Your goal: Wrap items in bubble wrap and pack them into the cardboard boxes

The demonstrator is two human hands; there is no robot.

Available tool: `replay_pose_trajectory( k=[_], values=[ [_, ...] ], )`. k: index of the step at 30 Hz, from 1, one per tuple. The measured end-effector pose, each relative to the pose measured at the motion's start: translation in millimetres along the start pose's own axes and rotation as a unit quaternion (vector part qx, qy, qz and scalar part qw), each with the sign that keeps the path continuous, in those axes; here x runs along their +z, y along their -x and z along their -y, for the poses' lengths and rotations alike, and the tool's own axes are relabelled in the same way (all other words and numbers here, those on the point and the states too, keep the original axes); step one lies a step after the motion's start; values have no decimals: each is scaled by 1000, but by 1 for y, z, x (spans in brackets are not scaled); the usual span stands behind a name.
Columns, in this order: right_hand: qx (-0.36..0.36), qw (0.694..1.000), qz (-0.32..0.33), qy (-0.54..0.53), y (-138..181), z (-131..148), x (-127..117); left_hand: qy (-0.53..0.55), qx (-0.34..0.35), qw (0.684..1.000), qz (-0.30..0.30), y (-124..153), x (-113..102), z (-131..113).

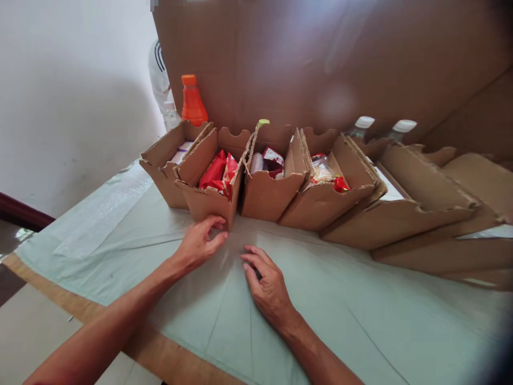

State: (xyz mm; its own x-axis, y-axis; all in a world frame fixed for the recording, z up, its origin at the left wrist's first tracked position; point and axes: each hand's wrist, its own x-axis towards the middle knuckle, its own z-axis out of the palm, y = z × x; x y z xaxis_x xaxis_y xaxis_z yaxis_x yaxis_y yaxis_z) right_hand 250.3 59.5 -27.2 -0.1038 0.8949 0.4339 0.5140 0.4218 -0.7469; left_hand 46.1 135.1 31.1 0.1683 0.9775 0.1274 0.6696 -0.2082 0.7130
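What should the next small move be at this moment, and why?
Probably raise the left hand toward the red packets: it is at the lower front of their cardboard box, whose top is open, and it looks empty. The right hand, also apparently empty, is farther from that box.

Row of boxes [262, 198] on cloth [340, 299]; cloth over table [80, 306]. Panel [280, 64] behind row. Bottle [194, 106] behind leftmost box, 2 more bottles [364, 124] behind row, farther right. Packets [214, 172] in 2nd box from left, carton [274, 159] in 3rd. Left hand [202, 240] just before 2nd box; right hand [266, 283] to its right. Plastic sheet [108, 214] on cloth, left.
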Motion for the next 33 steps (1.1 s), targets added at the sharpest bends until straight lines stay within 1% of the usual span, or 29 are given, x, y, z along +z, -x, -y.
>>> replay_pose_trajectory(
  k=[2,5,7,8,10,12,14,15,16,17,19,21,22,24,27,29,31,33],
  values=[
    [3,1000,3,-2,0,0,0,10,20,1000,5,-15,12,-2],
    [3,1000,1,-2,0,-1,0,10,39,999,-12,-30,22,2],
    [0,1000,-3,-2,0,-2,0,1,58,998,-31,-27,18,6],
    [0,1000,-6,-2,0,-2,0,-5,71,997,-42,-21,12,7],
    [-2,1000,-5,-4,0,-3,0,-17,98,992,-79,-6,-9,8],
    [-3,1000,0,-4,-1,-4,1,-58,137,976,-158,2,-41,8],
    [-1,1000,5,-2,-1,-4,2,-132,176,943,-249,-5,-78,9],
    [0,1000,7,0,-1,-4,2,-175,186,926,-279,-13,-95,10],
    [4,1000,9,0,-1,-4,2,-212,186,915,-289,-24,-110,12],
    [7,1000,10,0,-1,-3,3,-239,177,912,-282,-37,-123,14],
    [14,1000,12,-1,-1,-3,3,-271,150,921,-237,-58,-141,19],
    [16,1000,12,-4,-1,-2,4,-283,132,930,-194,-67,-151,23],
    [16,1000,10,-6,-2,-1,4,-288,130,930,-185,-65,-153,24],
    [17,1000,5,-12,-2,-1,4,-305,144,923,-186,-48,-155,23],
    [26,999,0,-30,-3,-2,5,-342,198,899,-190,-3,-146,9],
    [36,998,0,-44,-5,-4,6,-361,243,882,-182,28,-130,-13],
    [50,997,4,-57,-8,-5,5,-362,294,867,-177,53,-107,-43],
    [66,995,10,-70,-12,-5,2,-329,356,856,-182,71,-86,-76]
  ],
)
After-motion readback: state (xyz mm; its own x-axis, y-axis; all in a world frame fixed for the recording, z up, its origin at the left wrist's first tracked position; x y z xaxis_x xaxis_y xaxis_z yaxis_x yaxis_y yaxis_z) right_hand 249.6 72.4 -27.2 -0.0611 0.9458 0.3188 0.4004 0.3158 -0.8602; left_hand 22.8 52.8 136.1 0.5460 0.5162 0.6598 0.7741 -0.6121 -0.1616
